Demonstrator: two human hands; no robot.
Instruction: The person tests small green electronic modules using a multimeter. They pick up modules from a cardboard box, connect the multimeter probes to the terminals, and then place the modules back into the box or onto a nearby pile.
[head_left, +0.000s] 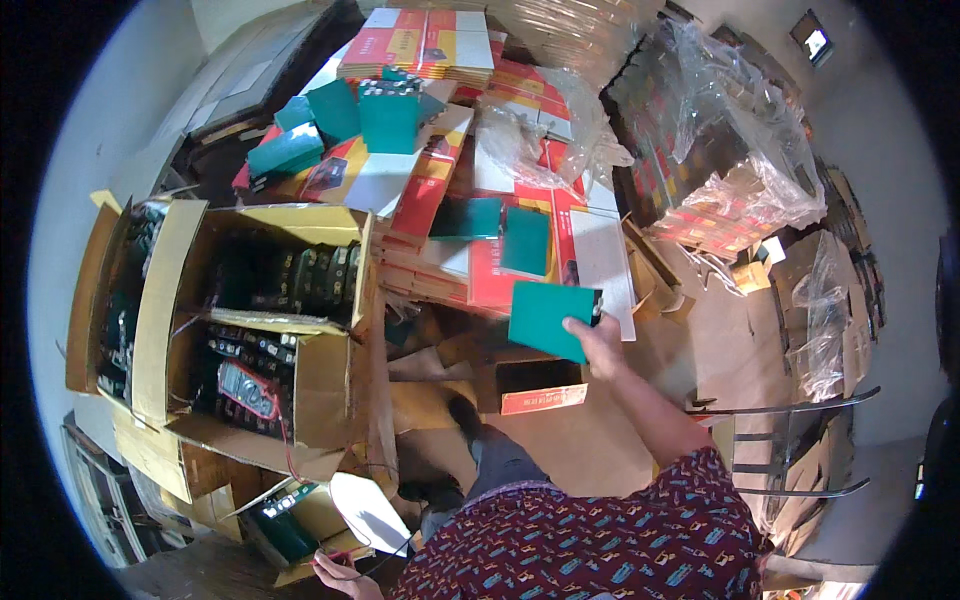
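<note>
My right hand (598,345) grips a flat green rectangular block (548,318) by its right edge, thumb on its face, holding it above the floor. At the lower left my left hand (345,578) is closed on a thin red test probe (338,556), with a dark cable by the wrist. A grey and red multimeter (246,388) lies on dark blocks in a divided cardboard box (170,310), and its red lead hangs over the box's front. Near my left hand, a small open carton (325,512) holds a green block (288,530) with metal contacts along one edge.
Stacked red, yellow and white flat cartons (590,265) carry several more green blocks (390,122). Clear plastic film (560,130) lies on them. A plastic-wrapped stack (720,140) stands at the far right, and black metal prongs (790,405) jut out nearer me. An open carton (545,400) sits by my feet.
</note>
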